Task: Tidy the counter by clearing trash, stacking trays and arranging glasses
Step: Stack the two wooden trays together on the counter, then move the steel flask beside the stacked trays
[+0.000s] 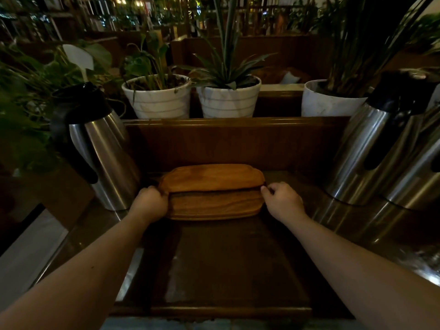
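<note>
Left hand (150,200) and right hand (281,200) pinch, fingers closed, the upper tray's (212,177) ends at nine and three; it sits offset on the lower tray (214,207), probably to square the stack on the worktop (228,258).

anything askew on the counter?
Yes: the upper light wooden tray sits shifted back on the darker wooden tray beneath, so their edges don't align. Left hand and right hand grip the ends.

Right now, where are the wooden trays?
The wooden trays sit stacked mid-counter, between the left hand and right hand, below the white plant pots.
</note>
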